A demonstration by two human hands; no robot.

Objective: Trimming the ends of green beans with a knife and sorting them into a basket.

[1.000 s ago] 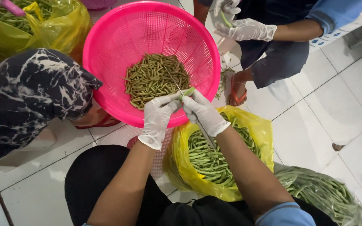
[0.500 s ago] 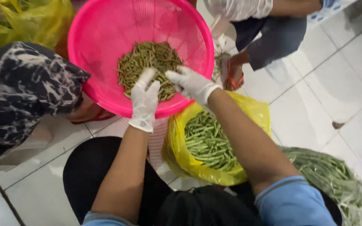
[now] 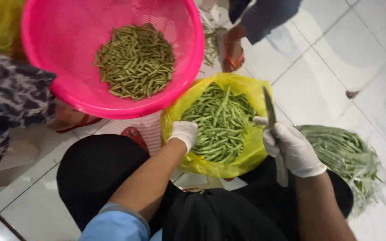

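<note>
Where both hands had hovered over the basin (image 3: 45,85) a moment earlier, they had dropped back. The left hand (image 3: 184,134) reached, fingers curled, into the bag (image 3: 246,151) of beans (image 3: 217,120); the right hand (image 3: 291,149) stayed closed around the knife (image 3: 270,109).

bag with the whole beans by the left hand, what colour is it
Yellow bag, seen in the head view.

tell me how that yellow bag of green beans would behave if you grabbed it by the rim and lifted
The yellow bag looks like thin, crinkled plastic, so it would probably sag and fold rather than hold shape. It is heaped with long green beans, so likely heavy for such film. The open mouth might let beans spill if tilted.
</note>
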